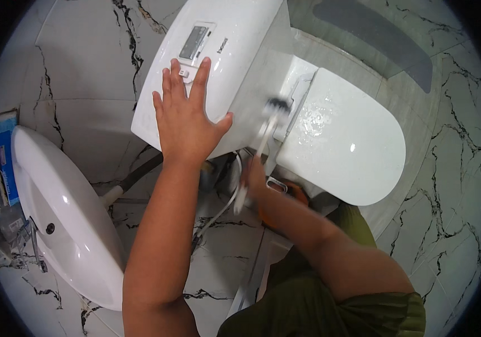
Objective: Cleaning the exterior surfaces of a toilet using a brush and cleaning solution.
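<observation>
My left hand (188,120) rests with fingers spread on the front of a white appliance (240,38), beside its small display panel (194,42). My right hand (254,179) grips the pale handle of a brush (268,130). The brush head has dark bristles, blurred by motion, and is near the hinge end of a toilet lid (350,126). Whether the bristles touch a surface, I cannot tell. The white lid is down, with water drops on the part closest to the brush.
On the left is a white washbasin (84,227) with a metal tap (36,244). A blue box (7,156) stands past its rim. A white hose (219,215) hangs below the appliance. Something orange (297,191) is partly hidden behind my right forearm. Marble-patterned tiles (446,202) surround the toilet.
</observation>
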`<act>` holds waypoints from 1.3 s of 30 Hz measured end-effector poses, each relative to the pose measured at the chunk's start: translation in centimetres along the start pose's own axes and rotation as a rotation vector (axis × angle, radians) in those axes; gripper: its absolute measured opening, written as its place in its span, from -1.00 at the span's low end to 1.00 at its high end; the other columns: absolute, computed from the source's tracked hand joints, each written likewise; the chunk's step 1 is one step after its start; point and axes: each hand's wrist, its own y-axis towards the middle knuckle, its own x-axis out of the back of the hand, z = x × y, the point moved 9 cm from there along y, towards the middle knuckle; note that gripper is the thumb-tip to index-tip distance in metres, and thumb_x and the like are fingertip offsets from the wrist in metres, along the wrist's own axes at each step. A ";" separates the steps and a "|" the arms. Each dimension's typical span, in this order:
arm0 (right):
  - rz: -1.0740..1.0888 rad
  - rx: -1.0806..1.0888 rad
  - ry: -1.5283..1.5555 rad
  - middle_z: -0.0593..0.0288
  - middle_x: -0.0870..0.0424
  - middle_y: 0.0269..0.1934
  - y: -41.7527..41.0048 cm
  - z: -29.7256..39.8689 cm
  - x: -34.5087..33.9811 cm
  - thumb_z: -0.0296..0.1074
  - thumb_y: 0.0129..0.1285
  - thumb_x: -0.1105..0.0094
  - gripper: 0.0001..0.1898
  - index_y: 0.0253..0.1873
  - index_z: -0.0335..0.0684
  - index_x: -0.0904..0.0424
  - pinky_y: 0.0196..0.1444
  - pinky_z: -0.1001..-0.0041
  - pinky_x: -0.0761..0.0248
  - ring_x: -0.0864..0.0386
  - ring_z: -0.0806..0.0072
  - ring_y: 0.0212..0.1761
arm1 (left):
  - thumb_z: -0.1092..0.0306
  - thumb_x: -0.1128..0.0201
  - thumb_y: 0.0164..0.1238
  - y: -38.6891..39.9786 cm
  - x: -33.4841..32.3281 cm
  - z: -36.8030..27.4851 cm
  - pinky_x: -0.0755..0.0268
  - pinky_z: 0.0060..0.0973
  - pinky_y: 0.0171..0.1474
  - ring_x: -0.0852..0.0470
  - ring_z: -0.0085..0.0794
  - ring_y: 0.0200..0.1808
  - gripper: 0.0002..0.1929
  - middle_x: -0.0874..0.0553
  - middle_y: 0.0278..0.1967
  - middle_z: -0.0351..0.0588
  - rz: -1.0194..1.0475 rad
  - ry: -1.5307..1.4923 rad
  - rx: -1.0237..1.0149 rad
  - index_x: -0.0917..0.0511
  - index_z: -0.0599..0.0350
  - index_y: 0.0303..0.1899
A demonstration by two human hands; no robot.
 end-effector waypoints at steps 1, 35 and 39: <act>-0.081 -0.154 -0.014 0.30 -0.14 -0.78 -2.9 -3.9 0.7 0.06 0.29 0.42 -0.59 -0.49 -0.11 -0.19 -0.75 0.41 -0.11 -0.14 0.43 -0.83 | 0.16 -0.36 -0.26 -0.1 -0.2 0.5 -0.01 -0.05 0.19 -0.08 -0.05 0.26 -0.12 -0.11 0.22 0.15 0.013 0.019 0.013 -0.09 -0.22 0.24; 0.166 0.859 -1.048 -0.10 -0.53 -0.33 -0.5 46.3 -2.4 -0.32 0.26 0.30 -0.76 -0.06 -0.16 -0.35 -0.22 0.16 -0.31 -0.48 -0.01 -0.28 | 0.16 -0.34 -0.25 15.4 -0.7 -8.2 0.12 0.11 0.17 0.04 0.09 0.28 -0.15 -0.01 0.27 0.14 0.110 0.003 -0.162 -0.11 -0.29 0.23; 0.161 0.491 -1.270 -0.07 -0.53 -0.35 -0.6 47.2 -5.2 -0.29 0.27 0.29 -0.77 -0.11 -0.18 -0.36 -0.24 0.16 -0.32 -0.48 0.01 -0.30 | 0.20 -0.33 -0.26 15.9 -0.6 -8.3 0.12 0.12 0.17 0.06 0.06 0.29 -0.16 0.00 0.27 0.13 0.151 0.013 -0.136 -0.14 -0.24 0.22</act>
